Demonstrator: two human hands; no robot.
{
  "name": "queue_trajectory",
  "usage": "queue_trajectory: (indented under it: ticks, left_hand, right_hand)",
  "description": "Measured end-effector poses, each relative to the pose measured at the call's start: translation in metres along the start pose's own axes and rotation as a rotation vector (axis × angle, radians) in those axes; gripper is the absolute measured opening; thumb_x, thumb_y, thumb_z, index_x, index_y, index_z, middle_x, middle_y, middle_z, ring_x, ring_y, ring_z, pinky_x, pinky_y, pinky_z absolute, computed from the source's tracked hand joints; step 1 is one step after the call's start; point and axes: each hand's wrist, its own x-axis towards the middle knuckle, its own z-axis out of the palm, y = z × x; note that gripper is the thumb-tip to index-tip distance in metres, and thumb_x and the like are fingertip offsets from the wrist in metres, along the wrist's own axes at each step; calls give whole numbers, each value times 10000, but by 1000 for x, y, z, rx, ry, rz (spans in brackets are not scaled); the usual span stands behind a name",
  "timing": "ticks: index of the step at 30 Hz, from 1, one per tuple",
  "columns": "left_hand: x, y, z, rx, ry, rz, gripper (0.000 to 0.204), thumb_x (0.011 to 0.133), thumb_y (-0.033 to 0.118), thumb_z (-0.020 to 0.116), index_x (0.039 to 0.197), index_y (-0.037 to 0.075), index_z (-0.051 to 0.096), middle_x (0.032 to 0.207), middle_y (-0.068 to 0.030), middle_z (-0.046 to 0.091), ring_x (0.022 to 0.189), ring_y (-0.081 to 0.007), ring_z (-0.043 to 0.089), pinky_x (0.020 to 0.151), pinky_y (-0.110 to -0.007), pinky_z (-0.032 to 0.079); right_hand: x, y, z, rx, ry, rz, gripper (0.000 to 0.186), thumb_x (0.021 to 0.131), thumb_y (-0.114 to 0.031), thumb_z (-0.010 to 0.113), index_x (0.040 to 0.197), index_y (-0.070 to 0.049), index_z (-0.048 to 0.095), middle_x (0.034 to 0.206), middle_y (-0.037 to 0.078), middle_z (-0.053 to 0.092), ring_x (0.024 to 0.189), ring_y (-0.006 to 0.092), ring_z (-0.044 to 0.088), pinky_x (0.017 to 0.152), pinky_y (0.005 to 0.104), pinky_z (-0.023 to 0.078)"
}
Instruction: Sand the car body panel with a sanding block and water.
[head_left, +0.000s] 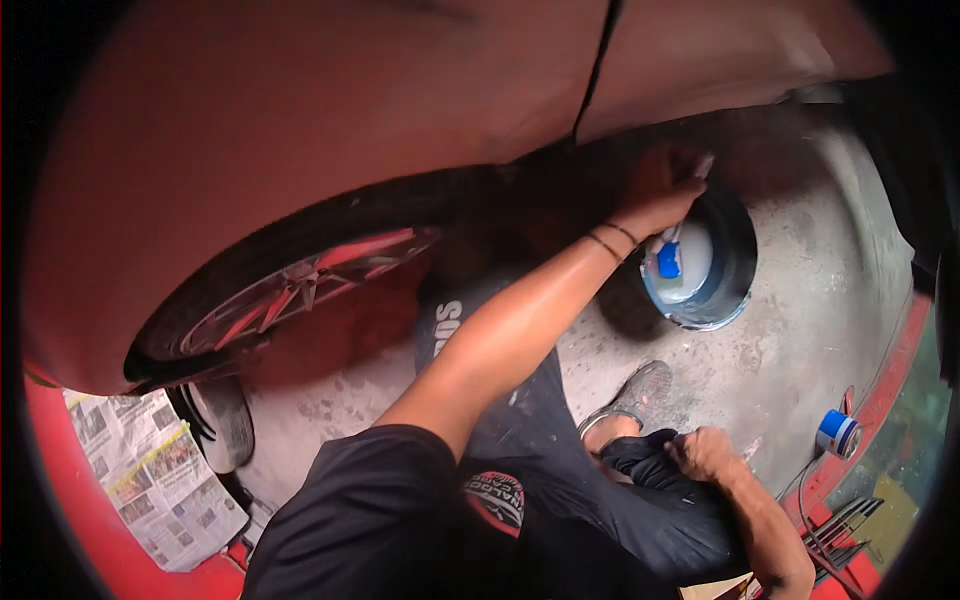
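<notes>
My left hand (pixel 662 190) reaches across over a dark tub (pixel 742 262), its fingers closed around a small whitish piece (pixel 705 167) whose kind I cannot make out. Milky liquid (pixel 690 285) shows inside the tub. A blue-and-white item (pixel 669 260) appears just below the hand, over the liquid; whether it touches the hand is unclear. My right hand (pixel 706 455) is curled into a fist, resting by my bent knee on the dark cloth of my trousers, with nothing visible in it. Above the left arm spreads a dull reddish car body panel (pixel 400 90).
A car wheel with red-accented spokes (pixel 305 285) is at left. Newspaper sheets (pixel 160 480) lie on red flooring at lower left. A blue-and-white can (pixel 839 434) stands at right, near a cable (pixel 803 500) and dark rods (pixel 850 520). My shoe (pixel 645 395) rests on grey concrete.
</notes>
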Motion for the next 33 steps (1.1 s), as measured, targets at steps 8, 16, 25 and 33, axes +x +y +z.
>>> queue_trajectory:
  ticks: [8,16,25,33]
  left_hand:
    - [-1,-19,14,-108,16,21,476,826,194,872,1219,33,656,1217,-180,730,1196,-356,718,1044,-466,554]
    - [-3,-9,4,-158,-37,104,502,864,190,846,1287,29,627,1273,-173,735,1242,-347,712,1065,-448,547]
    - [-3,-13,4,-211,-59,129,537,887,284,842,1302,6,644,1270,-208,717,1234,-361,704,1081,-453,544]
    - [-15,-22,27,-215,-22,155,553,886,269,854,1343,16,671,1302,-225,737,1222,-383,712,1086,-460,556]
  right_hand:
    - [-81,-167,-133,625,1054,-850,69,990,-76,748,1017,-18,723,880,135,721,815,321,720,731,424,579]
    - [-123,-260,-142,907,1050,-1209,183,1037,-111,737,1193,-31,686,1139,135,726,955,277,725,843,367,593]
    - [-111,-192,-122,1422,-357,-1125,426,1177,-371,521,1356,0,632,1219,117,702,963,145,613,881,289,507]
    - [-107,-233,-113,1967,-347,-2031,879,1020,-918,270,774,-135,584,883,139,672,740,241,586,766,442,488]
